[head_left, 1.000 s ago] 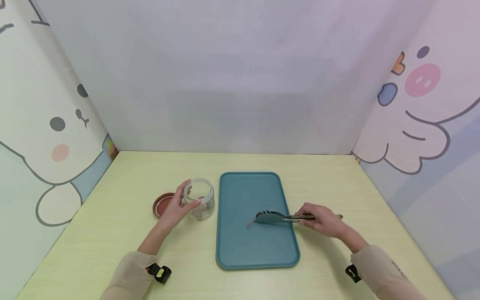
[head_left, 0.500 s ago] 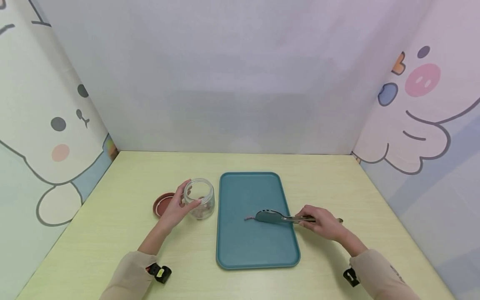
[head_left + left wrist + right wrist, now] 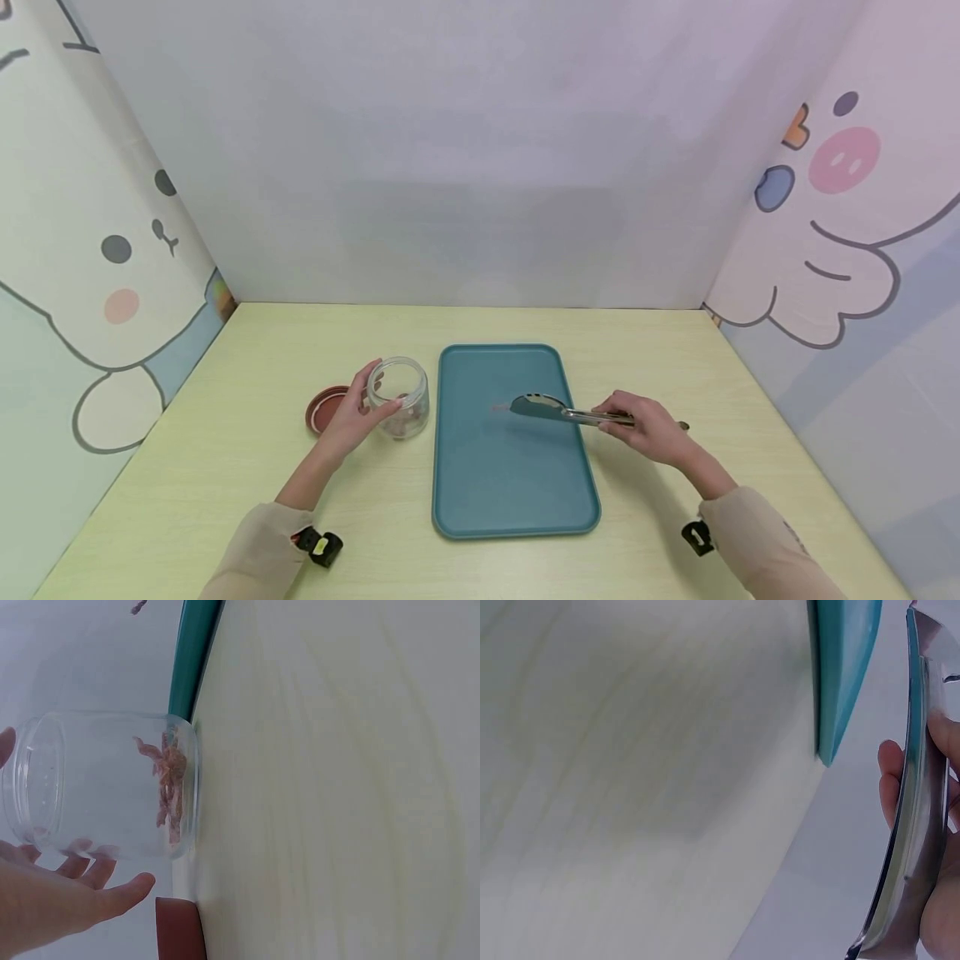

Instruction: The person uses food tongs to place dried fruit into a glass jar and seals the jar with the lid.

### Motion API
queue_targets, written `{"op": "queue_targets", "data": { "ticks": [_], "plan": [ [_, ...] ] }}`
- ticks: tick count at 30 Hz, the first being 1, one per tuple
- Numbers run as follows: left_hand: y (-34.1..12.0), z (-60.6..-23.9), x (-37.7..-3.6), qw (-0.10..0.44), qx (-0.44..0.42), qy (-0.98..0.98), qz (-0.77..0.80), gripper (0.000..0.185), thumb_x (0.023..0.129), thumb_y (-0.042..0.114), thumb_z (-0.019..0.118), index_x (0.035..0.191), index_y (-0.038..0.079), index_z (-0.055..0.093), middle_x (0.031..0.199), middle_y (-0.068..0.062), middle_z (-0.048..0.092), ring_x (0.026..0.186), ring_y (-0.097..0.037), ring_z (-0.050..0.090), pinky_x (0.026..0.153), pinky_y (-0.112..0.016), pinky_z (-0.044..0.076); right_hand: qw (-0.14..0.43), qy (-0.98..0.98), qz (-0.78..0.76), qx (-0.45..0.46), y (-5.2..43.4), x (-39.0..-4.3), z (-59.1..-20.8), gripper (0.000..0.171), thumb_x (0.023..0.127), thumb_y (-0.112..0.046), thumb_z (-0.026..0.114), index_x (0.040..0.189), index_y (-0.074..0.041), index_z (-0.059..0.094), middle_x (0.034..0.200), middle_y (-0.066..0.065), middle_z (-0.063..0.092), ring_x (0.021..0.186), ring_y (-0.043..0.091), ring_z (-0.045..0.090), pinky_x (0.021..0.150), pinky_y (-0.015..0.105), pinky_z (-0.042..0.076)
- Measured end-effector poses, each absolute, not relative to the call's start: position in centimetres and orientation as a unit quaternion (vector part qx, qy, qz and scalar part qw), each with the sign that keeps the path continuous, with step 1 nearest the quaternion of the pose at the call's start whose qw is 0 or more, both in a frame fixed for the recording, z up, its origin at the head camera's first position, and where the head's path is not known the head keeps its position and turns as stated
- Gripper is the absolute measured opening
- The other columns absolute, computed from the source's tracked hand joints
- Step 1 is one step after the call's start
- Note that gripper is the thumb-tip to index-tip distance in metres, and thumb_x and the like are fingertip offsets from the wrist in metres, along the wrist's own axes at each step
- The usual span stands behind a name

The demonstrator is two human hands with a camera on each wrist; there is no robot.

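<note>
Glass jar (image 3: 399, 398): clear, upright on the table (image 3: 225, 467), mouth open, just left of the tray. Contents, seen from the left wrist view: a small heap of pinkish stringy pieces (image 3: 170, 789) lying on the bottom; the rest of the jar holds nothing visible.

Left hand (image 3: 352, 415): wrapped about the jar's left side, thumb and fingers curved round the glass, steadying it.

Lid (image 3: 324, 408): reddish-brown, flat on the table, just left of the jar and partly behind the left hand.

Tray (image 3: 480, 492): teal, rectangular, rimmed, in the middle of the table.

Tongs (image 3: 558, 409): metal, held level above the tray's upper half with the spoon-shaped ends pointing left. A small pink scrap (image 3: 498, 408) sits at their tips; whether it is pinched or lying on the tray cannot be told.

Right hand (image 3: 645, 427): fingers curled round the tongs' handles, squeezing them together, just past the tray's right rim.
</note>
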State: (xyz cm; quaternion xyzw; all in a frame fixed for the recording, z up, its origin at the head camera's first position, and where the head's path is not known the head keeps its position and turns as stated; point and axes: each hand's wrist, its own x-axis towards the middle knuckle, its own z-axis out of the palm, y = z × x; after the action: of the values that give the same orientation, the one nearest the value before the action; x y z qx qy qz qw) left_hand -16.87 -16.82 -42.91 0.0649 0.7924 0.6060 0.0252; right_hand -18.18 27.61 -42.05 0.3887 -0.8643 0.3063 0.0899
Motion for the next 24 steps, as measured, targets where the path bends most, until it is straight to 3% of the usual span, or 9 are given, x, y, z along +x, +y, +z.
{"op": "queue_targets", "data": {
  "ticks": [24],
  "plan": [
    [-16.9,-42.9,-16.9,0.023,0.065,0.790,0.610,0.077,0.080,0.033,0.064,0.140,0.020,0.017,0.142,-0.008,0.019,0.127,-0.029,0.018,0.098,-0.052,0.020,0.130,-0.840,0.311,0.426,23.4,-20.7,-37.0,0.019,0.077,-0.003,0.066,0.095,-0.010,0.062,0.080,-0.009,0.053,0.062,0.005,0.047,0.052,0.023,0.042]
  ]
}}
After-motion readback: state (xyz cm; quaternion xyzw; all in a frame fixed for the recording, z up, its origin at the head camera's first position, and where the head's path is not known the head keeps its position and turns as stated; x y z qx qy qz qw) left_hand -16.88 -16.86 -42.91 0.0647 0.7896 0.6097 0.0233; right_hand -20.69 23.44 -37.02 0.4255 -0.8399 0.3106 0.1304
